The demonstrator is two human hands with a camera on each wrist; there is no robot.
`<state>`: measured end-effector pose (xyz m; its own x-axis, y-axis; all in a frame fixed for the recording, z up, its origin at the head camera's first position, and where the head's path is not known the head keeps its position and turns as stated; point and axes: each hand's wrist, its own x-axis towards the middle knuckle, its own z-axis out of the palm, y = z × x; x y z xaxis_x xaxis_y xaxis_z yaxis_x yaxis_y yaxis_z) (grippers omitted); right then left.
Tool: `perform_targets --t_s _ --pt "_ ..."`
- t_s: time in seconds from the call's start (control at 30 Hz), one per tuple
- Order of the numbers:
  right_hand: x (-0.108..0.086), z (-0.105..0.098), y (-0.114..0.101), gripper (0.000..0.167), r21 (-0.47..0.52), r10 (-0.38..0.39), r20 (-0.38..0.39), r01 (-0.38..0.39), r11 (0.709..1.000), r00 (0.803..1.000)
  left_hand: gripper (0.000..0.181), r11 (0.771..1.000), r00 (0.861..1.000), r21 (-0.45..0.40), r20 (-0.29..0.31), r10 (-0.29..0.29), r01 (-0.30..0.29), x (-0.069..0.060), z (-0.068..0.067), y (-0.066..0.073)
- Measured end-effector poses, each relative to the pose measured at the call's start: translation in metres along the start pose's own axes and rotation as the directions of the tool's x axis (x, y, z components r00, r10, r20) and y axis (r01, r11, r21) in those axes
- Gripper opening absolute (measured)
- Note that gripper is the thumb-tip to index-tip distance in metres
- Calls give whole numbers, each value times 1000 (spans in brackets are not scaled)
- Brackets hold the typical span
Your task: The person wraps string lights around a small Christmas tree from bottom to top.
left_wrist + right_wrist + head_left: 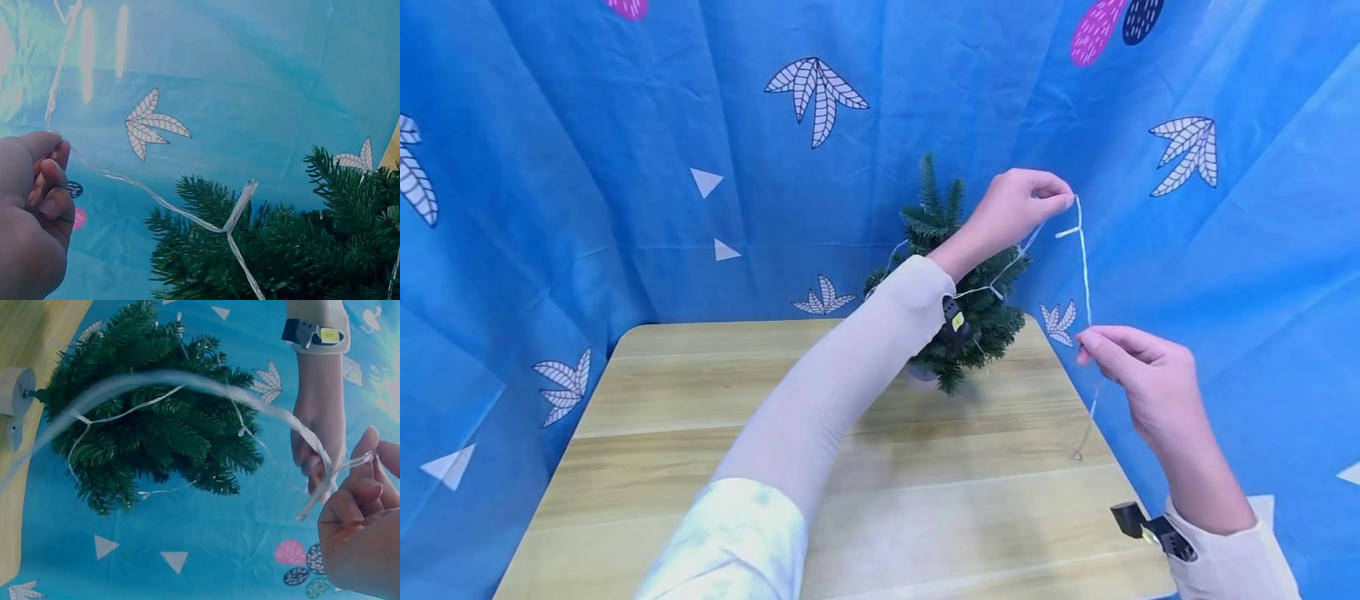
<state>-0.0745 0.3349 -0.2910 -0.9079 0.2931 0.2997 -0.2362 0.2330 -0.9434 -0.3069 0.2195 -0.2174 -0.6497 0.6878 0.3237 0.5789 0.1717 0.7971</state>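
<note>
A string of fairy lights with a pale, clear wire runs between the two hands. My left hand, raised to the right of the treetop, pinches the wire between thumb and fingers. Lower and to the right, my right hand pinches the same string, and its loose end hangs below over the table's right edge. Part of the string lies around a small green artificial Christmas tree, as the right wrist view also shows on its branches. My left forearm hides part of the tree in the head view.
The tree's pale round base stands on a light wooden table, toward the back right. A blue patterned curtain hangs behind and at both sides. Each wrist wears a black strap with a small device.
</note>
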Motion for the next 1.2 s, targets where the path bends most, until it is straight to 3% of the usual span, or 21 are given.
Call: perform_targets --t_s 0.2,0.4,0.53,0.87,0.97,1.07,1.2 --pt "0 -1 -1 16 83 -66 -51 70 994 997 20 997 997 7 32 -75 74 10 13 -3" --pt "8 -6 -5 24 102 -8 -183 27 994 983 18 987 988 44 11 -157 156 11 21 -8" --pt "17 -13 -5 31 71 28 -205 -14 997 978 19 983 984 48 -6 -178 178 10 24 -11" --pt "50 -36 3 36 -94 85 -250 -111 989 965 26 977 979 80 25 -202 200 10 28 -13" --pt "57 -45 1 35 -197 82 -253 -134 971 964 25 973 981 128 19 -194 190 9 30 -13" --pt "63 -51 -3 37 -323 79 -245 -158 933 966 26 967 985 195 27 -172 164 8 32 -11" --pt "72 -56 -8 43 -459 82 -211 -173 871 974 31 973 993 218 74 -97 78 10 36 -5"
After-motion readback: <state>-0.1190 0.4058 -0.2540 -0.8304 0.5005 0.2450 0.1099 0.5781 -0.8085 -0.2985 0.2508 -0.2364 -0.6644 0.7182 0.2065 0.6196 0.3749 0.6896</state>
